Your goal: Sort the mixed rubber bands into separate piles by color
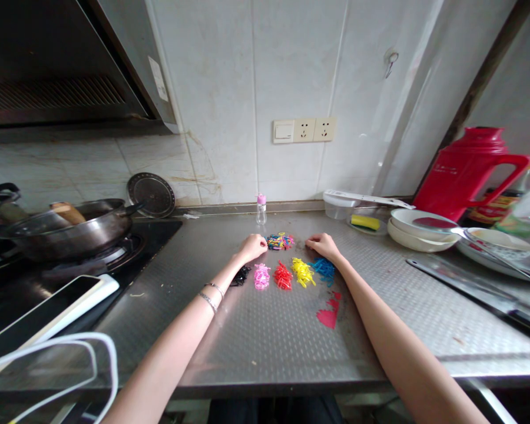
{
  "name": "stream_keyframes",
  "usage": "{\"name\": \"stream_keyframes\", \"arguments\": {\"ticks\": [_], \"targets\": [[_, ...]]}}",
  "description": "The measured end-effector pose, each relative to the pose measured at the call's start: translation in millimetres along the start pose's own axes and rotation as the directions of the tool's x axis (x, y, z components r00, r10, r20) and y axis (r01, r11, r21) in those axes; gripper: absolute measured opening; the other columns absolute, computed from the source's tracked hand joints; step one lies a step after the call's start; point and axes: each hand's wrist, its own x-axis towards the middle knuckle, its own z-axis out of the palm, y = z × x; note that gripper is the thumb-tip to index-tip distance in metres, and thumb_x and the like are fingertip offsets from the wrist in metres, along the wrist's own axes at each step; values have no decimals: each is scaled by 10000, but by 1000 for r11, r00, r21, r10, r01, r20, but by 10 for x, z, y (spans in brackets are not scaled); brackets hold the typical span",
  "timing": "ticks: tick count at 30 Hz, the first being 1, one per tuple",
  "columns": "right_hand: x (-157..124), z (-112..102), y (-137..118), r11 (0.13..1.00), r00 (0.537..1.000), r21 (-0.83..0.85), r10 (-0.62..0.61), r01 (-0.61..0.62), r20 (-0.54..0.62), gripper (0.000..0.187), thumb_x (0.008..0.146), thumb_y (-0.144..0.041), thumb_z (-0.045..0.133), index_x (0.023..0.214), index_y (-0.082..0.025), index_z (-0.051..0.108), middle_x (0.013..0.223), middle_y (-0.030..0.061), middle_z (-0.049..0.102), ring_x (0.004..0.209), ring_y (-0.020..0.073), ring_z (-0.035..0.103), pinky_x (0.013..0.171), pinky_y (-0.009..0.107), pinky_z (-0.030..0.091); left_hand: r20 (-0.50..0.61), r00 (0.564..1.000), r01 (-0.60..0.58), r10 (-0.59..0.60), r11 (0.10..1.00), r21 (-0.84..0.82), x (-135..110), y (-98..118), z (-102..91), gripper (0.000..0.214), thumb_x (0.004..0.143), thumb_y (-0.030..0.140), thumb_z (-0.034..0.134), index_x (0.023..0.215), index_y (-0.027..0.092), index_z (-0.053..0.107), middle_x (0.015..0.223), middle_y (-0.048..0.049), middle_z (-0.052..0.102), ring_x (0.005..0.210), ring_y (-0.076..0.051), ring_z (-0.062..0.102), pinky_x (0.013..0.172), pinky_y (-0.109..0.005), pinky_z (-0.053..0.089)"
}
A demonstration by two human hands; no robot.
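Note:
A mixed pile of small coloured bands (pixel 280 241) lies on the steel counter (pixel 265 341) between my hands. My left hand (pixel 252 247) rests curled at the pile's left edge, fingertips pinched together. My right hand (pixel 321 245) sits curled just right of it, fingers bent down on the counter. In front of the hands lie sorted heaps: black (pixel 241 275), pink (pixel 261 276), red (pixel 283 276), yellow (pixel 302 272) and blue (pixel 324 270). What either hand pinches is too small to see.
A small clear bottle with a pink cap (pixel 261 210) stands behind the pile. A wok (pixel 68 232) sits on the stove at left, a phone (pixel 44 318) near it. Bowls (pixel 417 228), a red thermos (pixel 468 171) and a knife (pixel 477 291) are at right. A red patch (pixel 329 312) marks the counter.

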Motion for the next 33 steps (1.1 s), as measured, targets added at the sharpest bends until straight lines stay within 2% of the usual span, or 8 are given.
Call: {"name": "stream_keyframes", "arguments": {"ticks": [9, 15, 21, 27, 33], "targets": [[-2, 1, 0, 1000, 1000, -3, -5, 5, -4, 268, 672, -334, 472, 640, -163, 676, 548, 9, 626, 572, 133, 558, 547, 198, 363, -30, 1000, 7, -7, 1000, -7, 2, -23, -28, 205, 691, 197, 499, 670, 151, 697, 707, -63, 645, 655, -139, 557, 640, -215, 392], [3, 3, 7, 1000, 1000, -6, 0, 0, -4, 268, 670, -333, 472, 648, -163, 678, 551, 9, 629, 574, 135, 559, 550, 197, 366, -6, 1000, 25, -25, 1000, -6, 1, -57, -11, 188, 680, 187, 508, 658, 156, 692, 710, -55, 637, 653, -136, 548, 647, -218, 396], [5, 4, 10, 1000, 1000, -5, 4, -4, -3, 274, 669, -341, 477, 666, -162, 685, 563, 12, 634, 572, 134, 559, 553, 200, 370, 21, 999, -39, 38, 999, 33, -11, -32, -33, 213, 701, 169, 477, 651, 150, 683, 695, -65, 630, 637, -139, 544, 638, -226, 387], [7, 8, 15, 1000, 1000, -7, -6, 6, -5, 280, 671, -340, 473, 662, -162, 690, 569, 13, 636, 583, 137, 564, 557, 201, 374, 38, 999, -41, 38, 997, 70, -53, 51, -87, 236, 719, 174, 457, 611, 137, 663, 674, -72, 614, 631, -142, 539, 620, -226, 372], [2, 4, 10, 1000, 1000, 2, -4, 4, -5, 278, 671, -344, 478, 665, -163, 689, 570, 17, 639, 584, 139, 567, 558, 201, 374, -8, 996, -88, 90, 988, 125, -60, 71, -128, 265, 747, 203, 432, 635, 146, 666, 700, -73, 613, 628, -143, 534, 587, -228, 359]]}}
